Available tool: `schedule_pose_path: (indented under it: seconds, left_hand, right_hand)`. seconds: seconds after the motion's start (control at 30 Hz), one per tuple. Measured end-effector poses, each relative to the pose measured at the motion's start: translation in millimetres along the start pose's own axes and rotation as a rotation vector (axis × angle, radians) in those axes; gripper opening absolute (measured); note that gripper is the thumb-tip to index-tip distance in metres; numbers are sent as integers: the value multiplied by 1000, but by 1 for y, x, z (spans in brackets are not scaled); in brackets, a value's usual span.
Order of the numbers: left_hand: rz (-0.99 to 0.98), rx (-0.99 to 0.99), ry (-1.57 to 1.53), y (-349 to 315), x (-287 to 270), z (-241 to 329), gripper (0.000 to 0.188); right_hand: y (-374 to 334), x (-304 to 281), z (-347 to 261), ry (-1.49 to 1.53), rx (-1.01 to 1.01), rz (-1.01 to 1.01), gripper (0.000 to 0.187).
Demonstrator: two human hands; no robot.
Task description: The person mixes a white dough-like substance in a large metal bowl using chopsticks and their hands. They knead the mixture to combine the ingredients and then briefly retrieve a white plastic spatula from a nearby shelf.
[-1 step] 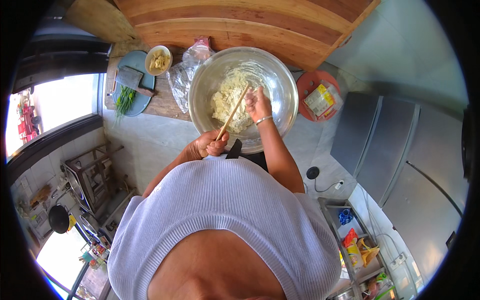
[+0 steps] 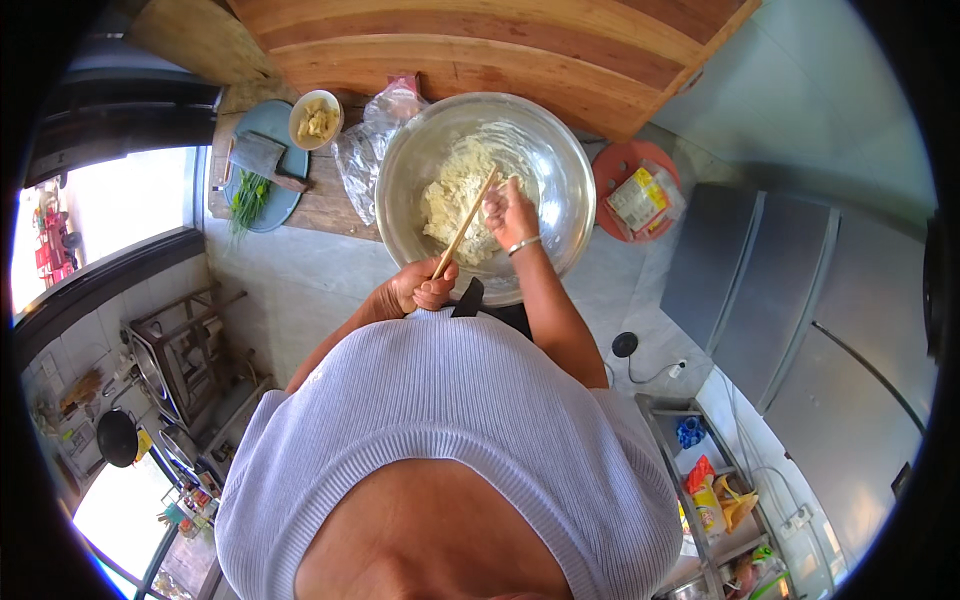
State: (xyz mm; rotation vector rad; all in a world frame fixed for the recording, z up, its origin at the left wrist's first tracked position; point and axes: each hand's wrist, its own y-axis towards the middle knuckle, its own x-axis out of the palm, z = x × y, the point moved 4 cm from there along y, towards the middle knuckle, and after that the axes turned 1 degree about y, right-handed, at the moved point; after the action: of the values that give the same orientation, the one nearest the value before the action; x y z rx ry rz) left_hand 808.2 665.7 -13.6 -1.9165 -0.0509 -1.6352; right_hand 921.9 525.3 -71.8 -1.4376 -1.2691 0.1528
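Note:
A large metal bowl [image 2: 576, 190] stands in front of me, with crumbly pale dough [image 2: 450, 195] and loose flour inside. My left hand [image 2: 425, 287] is closed around the lower end of wooden chopsticks [image 2: 466, 228] at the bowl's near rim. They slant up and to the right over the dough. Inside the bowl, just right of their upper part, is my right hand [image 2: 512, 215], with a bracelet at the wrist. Its fingers are curled in close to the chopsticks; whether they touch them or pinch some dough I cannot make out.
Left of the bowl lie a crumpled plastic bag [image 2: 362, 160], a small bowl of yellowish pieces [image 2: 318, 120], and a blue board [image 2: 285, 203] with a cleaver [image 2: 258, 156] and green onions [image 2: 250, 203]. At right, a red stool [image 2: 608, 170] carries a package [image 2: 640, 198]. A wooden panel [image 2: 480, 45] rises behind.
My right hand has shifted slightly left and nearer to me, beside the chopsticks. My left hand keeps its hold in about the same place.

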Motion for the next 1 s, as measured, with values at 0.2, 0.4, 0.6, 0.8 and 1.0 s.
schedule_pose_path:
  seconds: [0.2, 0.4, 0.6, 0.8, 1.0]
  left_hand:
    - [61, -19, 22, 6, 4, -1, 23]
    - [290, -133, 278, -3, 14, 2, 20]
    - [545, 108, 546, -54, 27, 22, 41]
    - [761, 590, 604, -105, -29, 40, 30]
    - [1107, 852, 283, -160, -139, 66, 18]
  right_hand:
    - [-27, 1, 28, -10, 50, -153, 18]
    - [24, -32, 1, 219, -70, 24, 5]
    - [25, -39, -11, -58, -192, 132, 14]
    - [6, -50, 31, -482, -217, 198, 24]
    - [-20, -51, 48, -669, -252, 327, 37]
